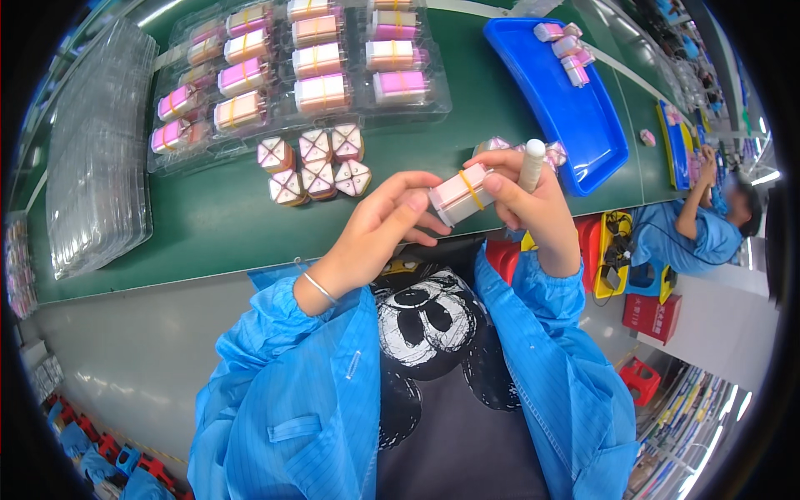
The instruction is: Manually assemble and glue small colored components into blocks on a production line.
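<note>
My right hand (pixel 533 200) grips a pale pink and white block bundle (pixel 461 197) with a yellow band round its middle. A white pen-like tube (pixel 531 165) with a rounded end stands up between the fingers of that same hand. Beside the bundle's left end is my left hand (pixel 387 212), its fingers spread and curved around that end; whether they touch it is hard to tell. On the green table ahead, several similar blocks (pixel 317 177) stand close together, X-marked ends up. Partly behind my right hand lie more pink and white blocks (pixel 493 145).
Clear plastic trays (pixel 350 109) with banded pink and white bundles sit at the back of the green table (pixel 200 242). Stacked empty clear trays (pixel 100 158) stand at the left. A blue tray (pixel 604 146) with a few blocks lies right. A co-worker (pixel 692 225) sits farther right.
</note>
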Motion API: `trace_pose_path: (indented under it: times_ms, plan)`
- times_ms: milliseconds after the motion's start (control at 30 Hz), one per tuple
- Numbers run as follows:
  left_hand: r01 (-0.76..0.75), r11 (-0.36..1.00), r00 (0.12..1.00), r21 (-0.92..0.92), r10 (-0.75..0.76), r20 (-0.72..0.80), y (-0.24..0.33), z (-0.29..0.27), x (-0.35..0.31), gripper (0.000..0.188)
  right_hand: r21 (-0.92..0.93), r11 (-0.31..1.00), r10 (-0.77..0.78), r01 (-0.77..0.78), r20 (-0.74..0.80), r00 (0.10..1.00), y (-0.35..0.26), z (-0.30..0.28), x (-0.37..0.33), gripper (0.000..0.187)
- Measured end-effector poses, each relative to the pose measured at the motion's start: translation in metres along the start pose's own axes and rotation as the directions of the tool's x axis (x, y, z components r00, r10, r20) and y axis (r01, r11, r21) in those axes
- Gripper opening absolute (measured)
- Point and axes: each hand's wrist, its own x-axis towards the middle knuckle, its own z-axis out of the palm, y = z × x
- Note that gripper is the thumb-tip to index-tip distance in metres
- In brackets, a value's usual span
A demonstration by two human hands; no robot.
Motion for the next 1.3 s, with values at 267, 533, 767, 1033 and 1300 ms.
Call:
trace_pose_path:
  times_ms: [267,533,767,1033,1300]
  plan:
    - [-0.21,0.976,0.976,-0.059,0.206,-0.069,-0.012,0.007,0.003,0.038,0.067,0.997,-0.046,0.039,0.1,0.994,-0.004,-0.001,-0.005,0.036]
    - [-0.262,0.961,0.962,-0.091,0.253,-0.099,-0.01,0.012,0.004,0.042,0.02,0.995,-0.095,0.094,0.101,0.99,-0.001,-0.006,-0.01,0.041]
    - [-0.273,0.958,0.959,-0.083,0.263,-0.109,-0.012,0.012,0.005,0.044,0.016,0.995,-0.095,0.094,0.067,0.993,-0.002,-0.002,-0.011,0.042]
    - [-0.519,0.82,0.823,0.242,0.556,-0.116,-0.023,0.013,0.008,0.055,0.149,0.896,-0.437,0.418,0.135,0.889,0.012,-0.001,-0.007,0.029]
    - [-0.624,0.664,0.714,0.412,0.699,-0.045,-0.024,0.01,0.008,0.055,0.077,0.861,-0.508,0.503,0.208,0.836,0.015,-0.004,-0.003,0.027]
